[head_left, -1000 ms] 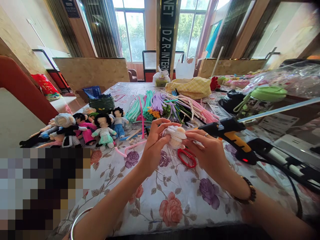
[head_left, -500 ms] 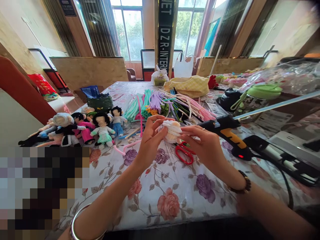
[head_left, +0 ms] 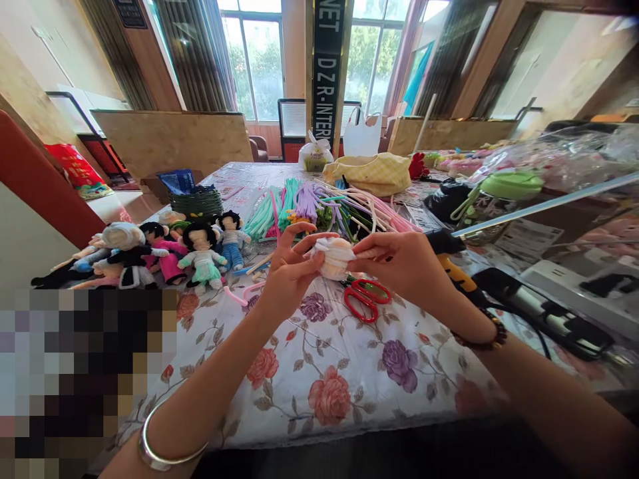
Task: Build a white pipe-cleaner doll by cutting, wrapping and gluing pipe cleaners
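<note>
Between my two hands is a small, round, fuzzy doll head (head_left: 333, 261), cream with white strands over its top. My left hand (head_left: 289, 273) grips it from the left, thumb in front and fingers behind, with the upper fingers lifted and curved. At its right side my right hand (head_left: 402, 261) pinches thumb and forefinger together against the head's edge; what lies between those fingertips is mostly hidden. Just below the right fingers, red-handled scissors (head_left: 367, 320) lie on the flowered tablecloth (head_left: 299, 416).
Several fuzzy dolls (head_left: 202, 256) sit at the left. Bundles of coloured pipe cleaners (head_left: 267, 214) lie behind my hands, before a yellow pouch (head_left: 369, 174). A black and orange glue gun (head_left: 462, 283) with a long clear stick is at the right, partly behind my right arm.
My right hand has turned and risen slightly, its fingertips now pinched at the head's right edge. The left upper fingers have lifted higher. The view has shifted slightly.
</note>
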The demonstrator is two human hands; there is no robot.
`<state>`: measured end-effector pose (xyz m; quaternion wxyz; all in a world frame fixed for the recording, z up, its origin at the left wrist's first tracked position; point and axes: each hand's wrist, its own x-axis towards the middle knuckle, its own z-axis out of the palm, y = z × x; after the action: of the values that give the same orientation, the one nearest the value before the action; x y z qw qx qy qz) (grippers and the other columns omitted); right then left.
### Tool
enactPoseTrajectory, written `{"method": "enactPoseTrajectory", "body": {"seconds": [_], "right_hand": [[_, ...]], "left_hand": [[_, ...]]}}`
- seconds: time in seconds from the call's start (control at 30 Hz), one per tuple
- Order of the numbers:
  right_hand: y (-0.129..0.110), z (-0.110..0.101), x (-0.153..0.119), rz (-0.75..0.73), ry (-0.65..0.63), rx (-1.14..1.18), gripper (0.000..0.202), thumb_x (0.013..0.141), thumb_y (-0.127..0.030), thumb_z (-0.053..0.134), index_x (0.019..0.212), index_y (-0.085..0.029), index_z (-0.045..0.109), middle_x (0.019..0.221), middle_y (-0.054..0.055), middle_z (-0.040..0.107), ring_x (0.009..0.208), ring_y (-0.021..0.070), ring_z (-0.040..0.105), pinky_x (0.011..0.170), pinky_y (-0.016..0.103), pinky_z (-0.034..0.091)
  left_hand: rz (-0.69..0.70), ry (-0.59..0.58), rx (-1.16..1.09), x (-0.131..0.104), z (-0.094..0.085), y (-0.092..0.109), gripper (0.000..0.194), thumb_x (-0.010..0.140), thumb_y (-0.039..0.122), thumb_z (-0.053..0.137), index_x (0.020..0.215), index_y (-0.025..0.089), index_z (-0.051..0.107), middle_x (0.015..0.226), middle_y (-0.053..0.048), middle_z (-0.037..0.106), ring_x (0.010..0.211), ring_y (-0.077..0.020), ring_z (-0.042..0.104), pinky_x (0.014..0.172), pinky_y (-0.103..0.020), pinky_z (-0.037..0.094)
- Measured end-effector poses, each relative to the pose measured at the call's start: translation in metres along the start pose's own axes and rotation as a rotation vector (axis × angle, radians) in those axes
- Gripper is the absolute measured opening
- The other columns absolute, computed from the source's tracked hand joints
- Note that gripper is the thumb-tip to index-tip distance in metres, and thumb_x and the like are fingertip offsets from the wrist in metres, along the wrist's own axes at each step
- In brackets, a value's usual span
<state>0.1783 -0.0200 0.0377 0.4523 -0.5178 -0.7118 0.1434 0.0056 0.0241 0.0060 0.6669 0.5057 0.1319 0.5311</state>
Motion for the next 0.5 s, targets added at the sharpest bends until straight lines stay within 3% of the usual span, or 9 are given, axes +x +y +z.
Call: {"method": "enactPoseTrajectory", "body": {"seconds": [0.23,0.5], "right_hand": [[-0.015,0.002,0.023,-0.117,-0.006,-0.156,0.008,0.07,-0.029,0.071,0.07,-0.02,0.072,0.06,-0.002,0.069,0.057,0.0137,0.063,0.054,0.026,0.045],[-0.015,0.017,0.049,-0.167,-0.013,-0.118,0.01,0.071,-0.028,0.068,0.074,-0.019,0.071,0.061,-0.002,0.066,0.059,0.012,0.058,0.059,0.027,0.042]], "left_hand": [[0.026,0.094,-0.02,0.007,-0.006,0.007,0.03,0.069,0.02,0.069,0.094,0.025,0.055,0.102,0.0,0.065,0.079,-0.0132,0.061,0.062,-0.024,0.051],[0.066,0.154,-0.014,0.012,-0.019,0.015,0.023,0.076,0.032,0.063,0.097,0.024,0.058,0.097,-0.001,0.063,0.077,-0.0125,0.06,0.062,-0.025,0.05]]}}
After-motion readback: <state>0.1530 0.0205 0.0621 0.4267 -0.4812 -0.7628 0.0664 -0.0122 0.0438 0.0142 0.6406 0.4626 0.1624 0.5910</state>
